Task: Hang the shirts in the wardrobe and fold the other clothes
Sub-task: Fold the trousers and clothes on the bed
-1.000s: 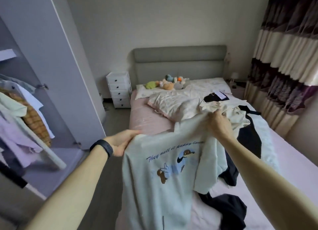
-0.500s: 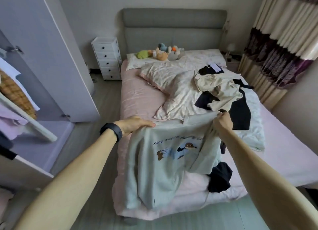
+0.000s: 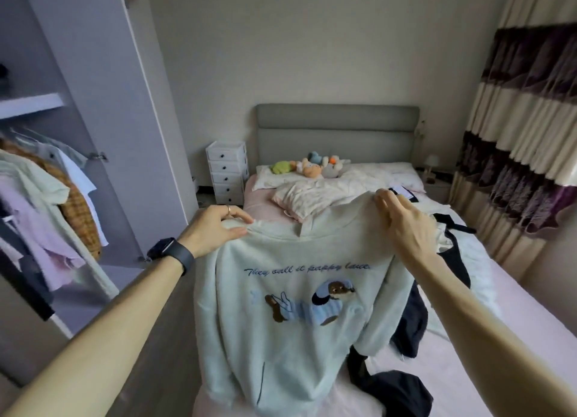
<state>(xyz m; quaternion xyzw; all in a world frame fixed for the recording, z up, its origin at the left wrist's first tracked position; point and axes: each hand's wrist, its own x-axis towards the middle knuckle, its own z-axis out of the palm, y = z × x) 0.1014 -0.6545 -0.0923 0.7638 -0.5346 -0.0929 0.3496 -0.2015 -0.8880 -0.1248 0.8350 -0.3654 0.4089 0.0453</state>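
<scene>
You had raised the pale mint sweatshirt with a cartoon dog print (image 3: 281,354) back up off the pink-sheeted bed (image 3: 518,316). It hung spread above the bed's foot, with your left grip (image 3: 215,229) and right grip (image 3: 402,221) each clamped on a shoulder.

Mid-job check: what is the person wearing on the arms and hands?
Both forearms are bare, with no sleeves in view. The left hand has a thin gold-toned ring on one finger, and a black watch with a dark rectangular face sits on that wrist. The right hand shows no ring, watch or glove.
</scene>
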